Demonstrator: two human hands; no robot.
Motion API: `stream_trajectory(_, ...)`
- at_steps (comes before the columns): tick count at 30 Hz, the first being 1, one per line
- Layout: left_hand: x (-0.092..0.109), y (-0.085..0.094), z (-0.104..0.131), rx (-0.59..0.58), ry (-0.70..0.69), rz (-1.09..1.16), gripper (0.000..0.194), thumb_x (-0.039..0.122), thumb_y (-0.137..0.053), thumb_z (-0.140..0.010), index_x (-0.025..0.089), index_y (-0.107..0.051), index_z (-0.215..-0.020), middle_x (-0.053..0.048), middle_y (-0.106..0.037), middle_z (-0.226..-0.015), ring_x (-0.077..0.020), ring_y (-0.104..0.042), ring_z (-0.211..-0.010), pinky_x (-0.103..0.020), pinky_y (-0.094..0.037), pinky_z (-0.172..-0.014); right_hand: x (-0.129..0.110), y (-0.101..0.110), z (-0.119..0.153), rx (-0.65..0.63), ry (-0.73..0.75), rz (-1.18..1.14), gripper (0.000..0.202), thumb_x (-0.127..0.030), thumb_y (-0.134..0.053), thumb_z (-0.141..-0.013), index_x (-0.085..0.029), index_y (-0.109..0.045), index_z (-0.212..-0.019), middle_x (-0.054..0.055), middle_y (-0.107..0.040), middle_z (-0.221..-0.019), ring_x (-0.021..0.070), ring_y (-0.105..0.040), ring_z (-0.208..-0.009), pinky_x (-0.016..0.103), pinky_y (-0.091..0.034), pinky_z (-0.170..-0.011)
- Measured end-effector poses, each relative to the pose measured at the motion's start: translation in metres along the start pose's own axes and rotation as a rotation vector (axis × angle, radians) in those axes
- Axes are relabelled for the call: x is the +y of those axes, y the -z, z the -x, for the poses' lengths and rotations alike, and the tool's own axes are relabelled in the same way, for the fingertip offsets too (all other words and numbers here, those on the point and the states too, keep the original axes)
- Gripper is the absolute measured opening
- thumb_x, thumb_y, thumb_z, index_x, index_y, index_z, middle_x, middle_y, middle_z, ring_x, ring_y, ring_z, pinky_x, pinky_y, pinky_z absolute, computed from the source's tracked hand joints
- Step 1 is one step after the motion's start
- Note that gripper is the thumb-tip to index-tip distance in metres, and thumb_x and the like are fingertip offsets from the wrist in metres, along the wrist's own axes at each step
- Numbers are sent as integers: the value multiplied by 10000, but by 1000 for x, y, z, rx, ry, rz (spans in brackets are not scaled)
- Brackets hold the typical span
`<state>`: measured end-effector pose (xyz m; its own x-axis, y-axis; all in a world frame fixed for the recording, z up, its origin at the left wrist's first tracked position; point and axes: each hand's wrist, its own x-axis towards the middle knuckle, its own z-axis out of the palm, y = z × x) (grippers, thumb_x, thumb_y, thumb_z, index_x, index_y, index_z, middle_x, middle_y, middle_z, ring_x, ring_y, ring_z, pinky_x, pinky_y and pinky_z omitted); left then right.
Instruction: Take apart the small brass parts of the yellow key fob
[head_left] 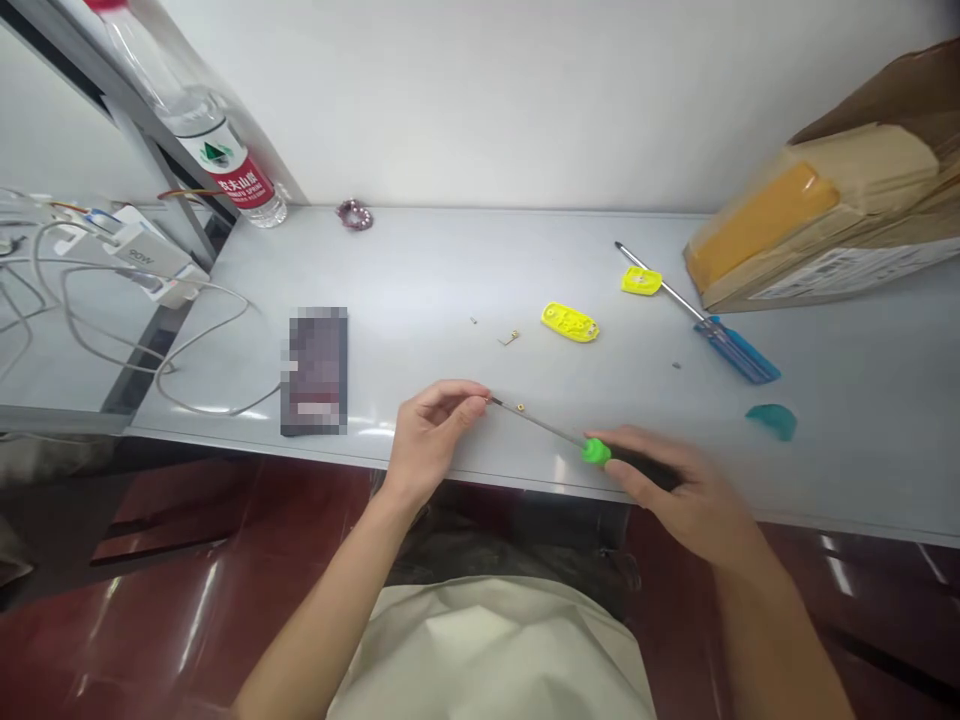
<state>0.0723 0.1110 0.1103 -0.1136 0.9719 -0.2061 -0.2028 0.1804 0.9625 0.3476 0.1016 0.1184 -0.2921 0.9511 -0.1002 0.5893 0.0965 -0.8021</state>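
Note:
My right hand (pixel 667 485) is closed round the handle of a screwdriver (pixel 596 451) with a green collar and black grip. Its thin shaft points left, and its dark tip meets the fingertips of my left hand (pixel 439 430). Thumb and forefinger of that hand are pinched at the tip; whatever small piece may be between them is hidden. A tiny brass-coloured part (pixel 520 407) shows right beside the shaft. Farther back lie a small metal piece with a thin wire (pixel 510 338), a tiny pin (pixel 473 321) and a yellow plastic shell (pixel 570 322).
A blue-handled screwdriver (pixel 735 348) lies at right, with a smaller yellow piece (pixel 641 281) on its shaft. Nearby are a teal scrap (pixel 772 421) and a cardboard box (pixel 832 230). At left are a cabled phone (pixel 315 370), a water bottle (pixel 232 165), a beaded bracelet (pixel 355 214) and a charger (pixel 142 255).

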Motion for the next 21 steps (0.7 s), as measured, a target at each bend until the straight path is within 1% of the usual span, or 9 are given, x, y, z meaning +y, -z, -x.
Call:
stream_trajectory(3, -1, 0, 0, -8, 5, 6, 151, 351, -809, -805, 243, -779, -906, -10, -761, -943, -127, -698, -917, -230, -539, -865, 0, -1, 1, 8, -46, 20, 328, -498, -636, -880, -291, -755, -1104, 8, -733, -1138, 211, -694, -1065, 312, -587, -925)
stream_trajectory(6, -1, 0, 0, -2, 2, 13, 138, 344, -808, -807, 248, -781, -902, -7, -761, -938, -123, -698, -919, -219, -539, -856, -2, -1, 1, 9, -60, 16, 327, -510, -634, -878, -297, -757, -1094, 5, -735, -1131, 210, -696, -1060, 316, -586, -928)
stream_trajectory(10, 0, 0, -1, -4, -2, 22, 139, 337, -810, -806, 239, -779, -900, -13, -761, -927, -127, -701, -910, -225, -543, -847, -2, -1, 0, 3, -40, 6, 309, -497, -627, -885, -301, -756, -1088, -1, -737, -1121, 196, -705, -1028, 291, -595, -892)
stream_trajectory(14, 1, 0, -1, 3, -15, 36, 135, 333, -804, -813, 233, -774, -899, -17, -761, -911, -131, -705, -904, -231, -546, -843, 0, -1, 1, 13, -31, 33, 304, -494, -637, -880, -306, -757, -1087, -4, -738, -1120, 201, -697, -1060, 309, -582, -942)
stream_trajectory(21, 4, -2, 1, -3, -51, -39, 114, 317, -785, -829, 228, -772, -899, -19, -761, -935, -140, -702, -918, -247, -550, -852, 0, 0, 1, 9, -7, 32, 285, -474, -641, -884, -315, -752, -1093, -14, -738, -1111, 184, -703, -1035, 288, -590, -913)
